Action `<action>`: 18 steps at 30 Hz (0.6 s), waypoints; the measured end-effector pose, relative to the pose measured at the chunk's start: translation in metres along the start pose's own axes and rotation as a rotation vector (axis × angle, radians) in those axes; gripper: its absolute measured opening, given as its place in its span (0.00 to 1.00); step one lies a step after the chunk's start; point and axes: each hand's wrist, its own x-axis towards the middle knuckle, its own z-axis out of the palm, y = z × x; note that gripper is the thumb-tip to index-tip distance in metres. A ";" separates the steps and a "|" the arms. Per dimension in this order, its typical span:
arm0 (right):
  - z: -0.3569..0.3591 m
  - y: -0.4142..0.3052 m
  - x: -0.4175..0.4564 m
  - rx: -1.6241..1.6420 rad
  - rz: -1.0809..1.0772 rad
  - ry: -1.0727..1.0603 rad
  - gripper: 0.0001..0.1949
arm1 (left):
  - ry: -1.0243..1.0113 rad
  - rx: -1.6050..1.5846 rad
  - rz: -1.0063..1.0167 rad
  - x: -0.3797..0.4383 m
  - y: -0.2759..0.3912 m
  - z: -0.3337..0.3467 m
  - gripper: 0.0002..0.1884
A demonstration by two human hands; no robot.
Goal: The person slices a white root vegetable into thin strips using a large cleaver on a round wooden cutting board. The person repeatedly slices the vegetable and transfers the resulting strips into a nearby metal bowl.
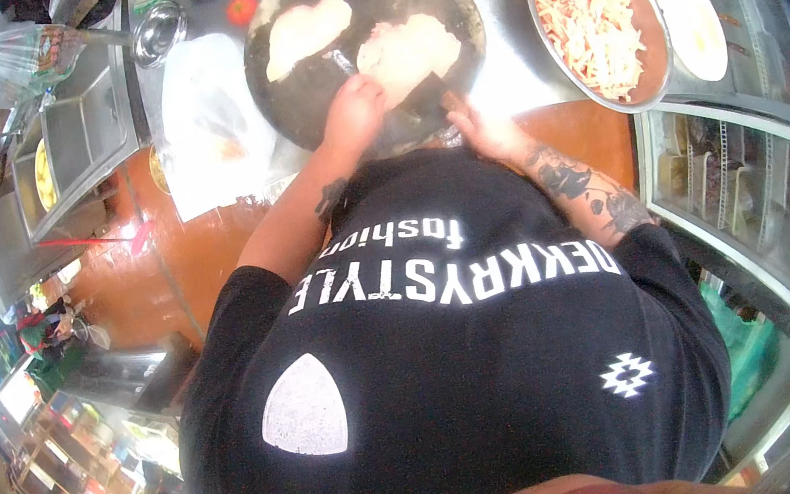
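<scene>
On a round, dark-stained cutting board (315,106) lie two pale slabs of raw meat that look like chicken breast. The left slab (310,31) rests by itself. Against the near left edge of the right slab (409,51), my left hand (359,106) presses with curled fingers. My right hand (486,126) grips the wooden handle of a cleaver (425,95). Its dark blade is at the near edge of the right slab; whether it has entered the meat I cannot tell. A small shiny patch shows on the board between the slabs.
Left of the board are a white plastic bag (211,98), a tomato (242,9) and a metal sink (92,111). To the right, a metal bowl (651,33) holds pale shredded strips, beside a white dish (691,23). A glass-fronted case (725,170) stands at the right.
</scene>
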 end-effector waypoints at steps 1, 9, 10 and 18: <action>0.003 0.001 0.001 -0.004 0.009 0.001 0.20 | 0.030 -0.020 -0.004 -0.001 0.001 0.000 0.05; 0.008 -0.021 -0.004 -0.109 -0.254 0.023 0.26 | 0.056 -0.235 -0.201 -0.011 0.007 -0.010 0.15; 0.011 -0.020 -0.003 -0.105 -0.333 0.074 0.26 | 0.055 -0.326 -0.316 -0.009 0.004 -0.011 0.19; -0.036 -0.073 -0.008 -0.060 -0.120 -0.261 0.27 | 0.053 -0.748 -0.551 0.011 -0.027 -0.010 0.21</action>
